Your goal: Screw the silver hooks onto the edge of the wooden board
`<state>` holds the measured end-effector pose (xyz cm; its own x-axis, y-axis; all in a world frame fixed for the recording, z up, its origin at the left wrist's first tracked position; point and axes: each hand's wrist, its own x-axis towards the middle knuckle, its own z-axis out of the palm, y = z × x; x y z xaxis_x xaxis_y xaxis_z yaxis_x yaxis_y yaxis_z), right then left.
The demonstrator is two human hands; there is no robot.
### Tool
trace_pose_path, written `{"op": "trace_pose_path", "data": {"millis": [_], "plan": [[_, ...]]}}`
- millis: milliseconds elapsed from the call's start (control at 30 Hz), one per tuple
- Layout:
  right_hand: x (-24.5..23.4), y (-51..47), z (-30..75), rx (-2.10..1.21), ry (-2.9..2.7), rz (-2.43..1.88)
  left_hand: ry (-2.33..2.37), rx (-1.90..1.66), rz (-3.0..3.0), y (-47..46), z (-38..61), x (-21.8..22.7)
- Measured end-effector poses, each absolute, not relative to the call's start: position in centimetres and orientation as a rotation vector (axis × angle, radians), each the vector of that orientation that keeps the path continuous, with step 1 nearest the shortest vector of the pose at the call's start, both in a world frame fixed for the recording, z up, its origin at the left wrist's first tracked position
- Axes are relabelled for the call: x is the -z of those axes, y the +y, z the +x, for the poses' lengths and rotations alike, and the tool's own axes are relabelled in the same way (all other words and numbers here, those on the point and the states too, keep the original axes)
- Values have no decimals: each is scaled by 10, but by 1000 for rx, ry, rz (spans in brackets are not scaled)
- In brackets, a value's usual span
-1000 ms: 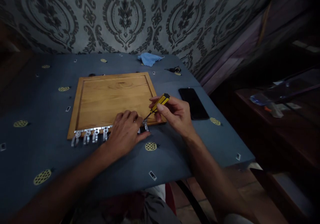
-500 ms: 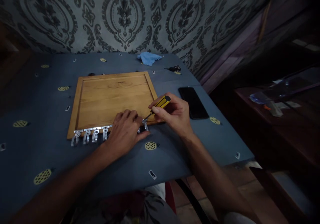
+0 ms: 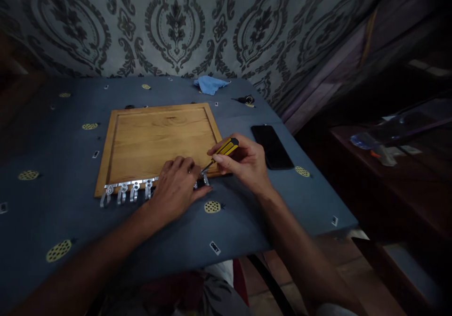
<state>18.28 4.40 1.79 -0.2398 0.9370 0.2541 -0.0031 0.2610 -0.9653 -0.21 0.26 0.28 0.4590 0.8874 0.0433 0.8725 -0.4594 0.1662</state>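
**Operator:** Right hand status?

**Guide:** Your right hand (image 3: 245, 165) is closed around the yellow-and-black screwdriver (image 3: 226, 149), thumb and fingers wrapped on the handle. The shaft slants down and to the left. Its tip meets the right end of the metal hook rail (image 3: 129, 189), at the near edge of the wooden board (image 3: 158, 137).

**Operator:** Left hand?

**Guide:** Your left hand (image 3: 176, 186) lies palm down over the rail, with the fingers bent and the thumb spread onto the blue table (image 3: 52, 156). You cannot tell whether it pinches the rail or only presses on it. Four hooks show to its left.

**Operator:** Surroundings?

**Guide:** A black phone (image 3: 271, 145) lies just right of the board. A blue cloth (image 3: 210, 84) and keys (image 3: 245, 100) lie near the wall.
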Motion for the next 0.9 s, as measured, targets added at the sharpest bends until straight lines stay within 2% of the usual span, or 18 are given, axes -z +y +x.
{"op": "trace_pose_path", "data": {"millis": [367,667,900], "plan": [[-19,46,185,-1181,-1578,-868,1564,-179,2558,3,-1,-5],[-13,44,176,-855,-1391,-861,1562,-184,2581,3,-2,-5],[-12,44,176,-922,-1458,-888,1559,-175,2573,3,-2,-4]]}}
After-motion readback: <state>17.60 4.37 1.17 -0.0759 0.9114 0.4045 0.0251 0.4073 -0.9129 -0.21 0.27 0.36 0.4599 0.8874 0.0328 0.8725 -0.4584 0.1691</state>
